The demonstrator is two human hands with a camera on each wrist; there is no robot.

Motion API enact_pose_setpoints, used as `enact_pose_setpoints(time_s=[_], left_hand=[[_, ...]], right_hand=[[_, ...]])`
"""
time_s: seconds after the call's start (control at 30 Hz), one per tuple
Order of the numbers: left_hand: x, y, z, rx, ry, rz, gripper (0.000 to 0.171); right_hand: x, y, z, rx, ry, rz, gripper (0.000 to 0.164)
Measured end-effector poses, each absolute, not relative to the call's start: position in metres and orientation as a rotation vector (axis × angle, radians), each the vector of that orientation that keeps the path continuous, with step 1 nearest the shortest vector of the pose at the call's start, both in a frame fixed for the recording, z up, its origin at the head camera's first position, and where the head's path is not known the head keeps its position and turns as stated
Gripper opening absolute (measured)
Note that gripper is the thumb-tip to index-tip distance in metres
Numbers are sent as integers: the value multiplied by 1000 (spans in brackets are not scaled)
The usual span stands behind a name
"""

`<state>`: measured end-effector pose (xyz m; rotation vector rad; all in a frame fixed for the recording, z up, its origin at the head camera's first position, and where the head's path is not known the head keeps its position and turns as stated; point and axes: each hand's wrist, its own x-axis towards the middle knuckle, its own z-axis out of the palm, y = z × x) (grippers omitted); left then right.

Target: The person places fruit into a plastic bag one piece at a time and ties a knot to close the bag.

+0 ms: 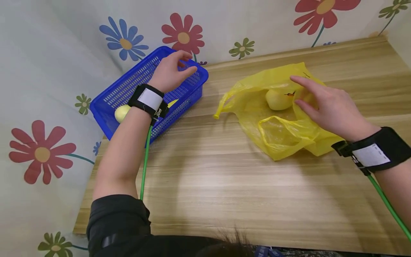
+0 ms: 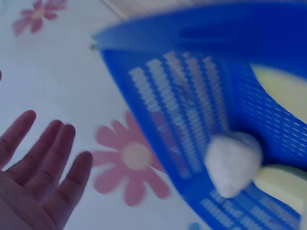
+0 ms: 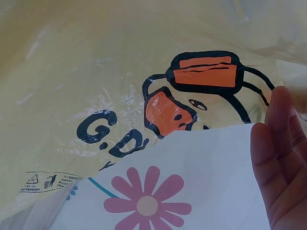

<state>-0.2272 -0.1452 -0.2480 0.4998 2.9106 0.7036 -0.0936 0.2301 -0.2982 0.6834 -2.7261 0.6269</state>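
Note:
My left hand hovers over the blue plastic basket at the left, fingers loosely bent and nothing in them. In the left wrist view its fingers spread beside the basket wall. Inside lie a whitish rounded thing and a pale yellow elongated one. My right hand is at the right side of a yellow plastic bag, thumb and index finger apart, right at its film. A pale yellow round thing sits in the bag's opening. In the right wrist view, the bag carries a printed cartoon duck.
Both things stand on a wood-grain table. A flower-patterned white wall covering borders it behind and at the left. Green cables run from the black wrist bands.

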Motion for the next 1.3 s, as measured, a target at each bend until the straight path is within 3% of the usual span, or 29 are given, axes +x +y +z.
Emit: enact_pose_setpoints(time_s=[0.27, 0.67, 1.07, 1.3], left_hand=[[-247, -181, -273, 229, 2828, 542, 63], [-253, -191, -319, 345, 2508, 150, 60], [-260, -204, -330, 402, 2462, -56, 48], [-258, -212, -325, 393, 2510, -11, 51]], right_hand=[[-89, 234, -301, 671, -2716, 622, 69], [-81, 244, -303, 597, -2745, 585, 71], [-89, 237, -302, 672, -2712, 611, 70], [-91, 235, -302, 686, -2707, 607, 70]])
